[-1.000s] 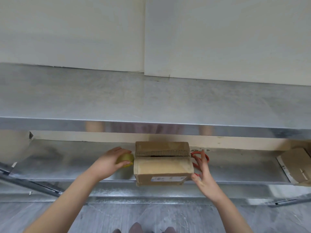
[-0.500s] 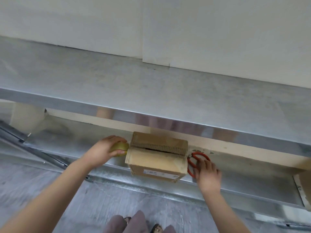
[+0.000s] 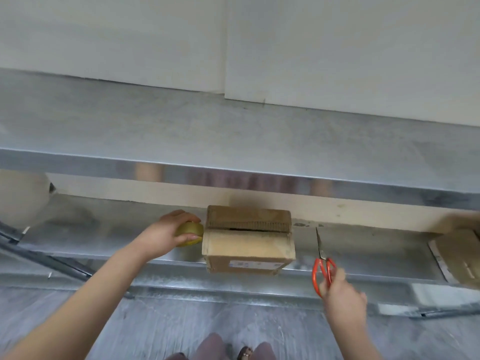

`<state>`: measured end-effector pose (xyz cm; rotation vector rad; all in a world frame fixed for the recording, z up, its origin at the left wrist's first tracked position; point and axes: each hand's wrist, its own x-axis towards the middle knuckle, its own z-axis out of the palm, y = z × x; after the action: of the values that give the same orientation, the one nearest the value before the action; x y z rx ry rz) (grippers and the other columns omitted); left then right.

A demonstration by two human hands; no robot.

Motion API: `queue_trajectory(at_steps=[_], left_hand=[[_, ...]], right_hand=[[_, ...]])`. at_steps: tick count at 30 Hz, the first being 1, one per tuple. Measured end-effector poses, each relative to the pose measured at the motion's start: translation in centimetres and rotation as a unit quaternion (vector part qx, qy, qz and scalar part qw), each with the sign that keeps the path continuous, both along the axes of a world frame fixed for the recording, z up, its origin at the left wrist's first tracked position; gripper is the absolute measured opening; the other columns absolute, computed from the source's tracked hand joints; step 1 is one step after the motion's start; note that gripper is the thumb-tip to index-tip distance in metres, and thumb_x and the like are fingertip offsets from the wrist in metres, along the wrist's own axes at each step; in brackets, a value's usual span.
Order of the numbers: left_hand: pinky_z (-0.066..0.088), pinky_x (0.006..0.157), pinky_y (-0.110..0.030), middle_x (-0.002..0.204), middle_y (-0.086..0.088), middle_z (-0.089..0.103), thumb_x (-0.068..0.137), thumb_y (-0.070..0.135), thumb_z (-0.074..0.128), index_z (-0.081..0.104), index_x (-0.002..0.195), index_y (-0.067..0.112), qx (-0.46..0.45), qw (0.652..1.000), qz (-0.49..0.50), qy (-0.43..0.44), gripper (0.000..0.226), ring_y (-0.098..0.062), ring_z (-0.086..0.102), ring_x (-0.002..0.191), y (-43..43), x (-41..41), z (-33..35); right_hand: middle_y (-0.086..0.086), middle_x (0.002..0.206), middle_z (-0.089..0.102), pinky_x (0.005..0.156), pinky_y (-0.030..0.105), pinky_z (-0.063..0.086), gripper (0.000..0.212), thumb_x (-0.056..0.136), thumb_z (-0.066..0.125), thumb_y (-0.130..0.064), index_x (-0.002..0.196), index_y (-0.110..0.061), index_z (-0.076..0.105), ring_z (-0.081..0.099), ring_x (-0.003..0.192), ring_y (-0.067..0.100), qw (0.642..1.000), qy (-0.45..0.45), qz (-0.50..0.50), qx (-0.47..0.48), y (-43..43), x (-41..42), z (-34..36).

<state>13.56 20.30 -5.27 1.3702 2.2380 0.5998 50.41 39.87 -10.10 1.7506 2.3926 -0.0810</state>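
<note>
Tape roll (image 3: 191, 231): sat on the lower shelf (image 3: 104, 237), left of centre, against the cardboard box (image 3: 248, 242); probably light, stiff and smooth-sided.
Left hand (image 3: 166, 233): fingers and thumb were curled over the roll's rim, a sound hold.
Scissors (image 3: 322, 254): were right of the box, blades closed and pointing up-frame; rigid, with a sharp tip.
Right hand (image 3: 342, 297): gripped the orange handles at lower right, the safest place to hold them.

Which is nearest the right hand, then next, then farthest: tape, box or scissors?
1. Scissors, held in the right hand.
2. Box, to that hand's left.
3. Tape, past the box, in the left hand.
</note>
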Motion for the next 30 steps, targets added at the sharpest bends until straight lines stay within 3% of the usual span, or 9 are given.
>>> queue_trajectory(at_steps=[4,10,14,20,23,27,30], left_hand=[[0.037,0.081,-0.019,0.115,0.008,0.057,0.087,0.039,0.067,0.058,0.121,0.026,0.012,0.999,-0.05,0.012,0.037,-0.01,0.053,0.102,0.3,-0.4,0.0],[0.035,0.083,-0.023,0.115,-0.003,0.059,0.086,0.034,0.07,0.058,0.121,0.018,0.024,0.997,-0.075,0.006,0.04,-0.02,0.052,0.107,0.1,-0.9,0.5],[0.03,0.08,-0.019,0.115,-0.006,0.056,0.082,0.035,0.074,0.058,0.124,0.017,-0.002,0.992,-0.128,-0.003,0.048,-0.021,0.05,0.106,0.0,-1.4,1.1],[0.03,0.078,-0.018,0.11,-0.006,0.052,0.078,0.023,0.078,0.06,0.123,0.016,0.008,0.99,-0.142,-0.015,0.049,-0.02,0.049,0.104,-0.6,-2.2,1.2],[0.029,0.078,-0.017,0.108,-0.005,0.052,0.08,0.022,0.077,0.06,0.121,0.015,0.026,0.99,-0.141,-0.006,0.044,-0.02,0.05,0.103,-0.6,-2.5,1.3],[0.029,0.077,-0.016,0.109,-0.004,0.053,0.081,0.023,0.076,0.061,0.12,0.016,0.039,0.988,-0.147,-0.001,0.042,-0.019,0.05,0.103,-0.5,-3.1,1.5],[0.031,0.08,-0.018,0.11,-0.003,0.054,0.081,0.024,0.076,0.061,0.118,0.018,0.045,0.988,-0.15,0.0,0.04,-0.018,0.051,0.103,-0.1,-3.2,1.7]], right_hand=[[0.015,0.075,0.07,0.07,0.042,0.046,0.027,0.087,0.066,-0.016,0.109,-0.003,0.057,0.068,0.073,0.037,0.971,0.227,-0.068,0.0,-7.2,0.8,3.0],[-0.007,0.065,0.065,0.057,0.032,0.044,0.027,0.079,0.073,-0.015,0.099,-0.021,0.057,0.065,0.06,0.026,0.936,0.348,-0.051,-0.005,-18.3,-4.4,6.3],[-0.016,0.066,0.06,0.061,0.029,0.044,0.028,0.083,0.069,-0.042,0.096,-0.037,0.045,0.061,0.065,0.008,0.921,0.379,-0.027,-0.079,-22.7,-9.6,6.2],[-0.008,0.068,0.061,0.058,0.027,0.041,0.042,0.075,0.058,-0.065,0.096,-0.031,0.046,0.059,0.069,0.009,0.923,0.346,-0.052,-0.161,-24.2,-14.5,5.7],[-0.007,0.07,0.064,0.064,0.028,0.047,0.052,0.072,0.054,-0.077,0.092,-0.029,0.048,0.062,0.071,0.009,0.915,0.348,-0.077,-0.189,-23.6,-15.4,5.7],[-0.007,0.073,0.063,0.067,0.029,0.048,0.053,0.073,0.056,-0.078,0.088,-0.027,0.049,0.061,0.072,0.008,0.906,0.355,-0.089,-0.211,-22.9,-16.6,5.9],[-0.007,0.07,0.062,0.059,0.026,0.044,0.052,0.073,0.055,-0.077,0.084,-0.027,0.049,0.06,0.07,0.007,0.9,0.367,-0.102,-0.214,-22.3,-17.3,6.2]])
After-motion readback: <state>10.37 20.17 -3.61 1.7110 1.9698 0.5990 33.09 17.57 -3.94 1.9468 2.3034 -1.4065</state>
